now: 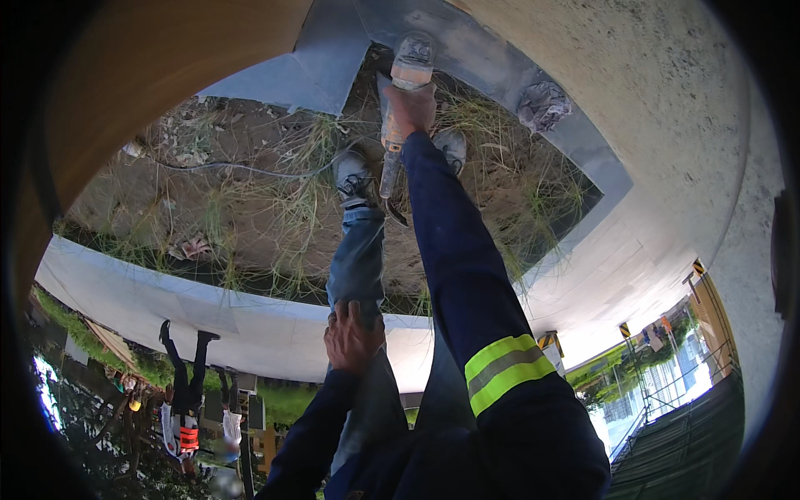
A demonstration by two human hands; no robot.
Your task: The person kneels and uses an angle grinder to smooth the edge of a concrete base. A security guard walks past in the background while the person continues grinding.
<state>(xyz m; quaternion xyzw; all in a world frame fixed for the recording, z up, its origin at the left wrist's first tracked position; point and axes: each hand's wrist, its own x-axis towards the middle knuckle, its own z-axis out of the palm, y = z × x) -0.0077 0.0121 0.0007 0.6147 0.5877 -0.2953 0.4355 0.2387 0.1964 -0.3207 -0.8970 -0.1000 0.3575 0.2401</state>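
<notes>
My right hand (pixel 412 108) is wrapped round a dusty orange-and-grey corded power tool (pixel 393 133), held low in front of me. Its rounded end (pixel 414 60) reaches the grey slab edging at the far side; whether it touches is unclear. I cannot make out any blade or bit. A short dark cord curves from the tool's near end, between my shoes. My left hand (pixel 353 337) lies on my left knee, over the jeans (pixel 357 258), fingers stretched and holding nothing. My shoes (pixel 354 177) stand in the soil on either side of the tool.
Grey slabs (pixel 329 62) border the bed of soil and dry grass (pixel 250 200). A crumpled bag (pixel 543 106) lies on the right-hand edging. A thin cable (pixel 242 170) crosses the soil at left. Behind the pale kerb (pixel 250 321), a person in an orange vest (pixel 188 435) stands.
</notes>
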